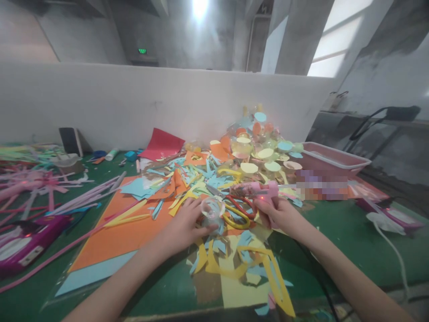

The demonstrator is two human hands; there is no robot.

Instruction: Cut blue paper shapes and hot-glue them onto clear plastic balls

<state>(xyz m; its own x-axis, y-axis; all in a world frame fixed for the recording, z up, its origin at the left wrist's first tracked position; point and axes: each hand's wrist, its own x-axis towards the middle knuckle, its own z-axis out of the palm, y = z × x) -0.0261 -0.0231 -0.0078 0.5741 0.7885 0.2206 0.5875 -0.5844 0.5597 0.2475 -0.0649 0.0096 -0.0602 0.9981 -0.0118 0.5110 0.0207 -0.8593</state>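
Note:
My left hand [191,223] is closed round the side of a clear, rounded plastic piece [213,219] with a whitish ring at its top. My right hand [279,214] grips the handle of a pink hot glue gun [254,190], its patterned body pointing left above the paper scraps. The gun's tip is apart from the plastic piece. Between my hands lie two pairs of scissors, one with yellow handles [238,220] and one with red handles [241,208]. Cut scraps of blue and yellow paper [217,264] are spread in front and around.
Behind stands a heap of clear plastic pieces with paper discs [264,154]. A pink bin [338,156] is at the back right. Orange sheets [117,232] lie left. Purple power strips [36,241] sit at both sides. A dark cord [321,281] runs under my right arm.

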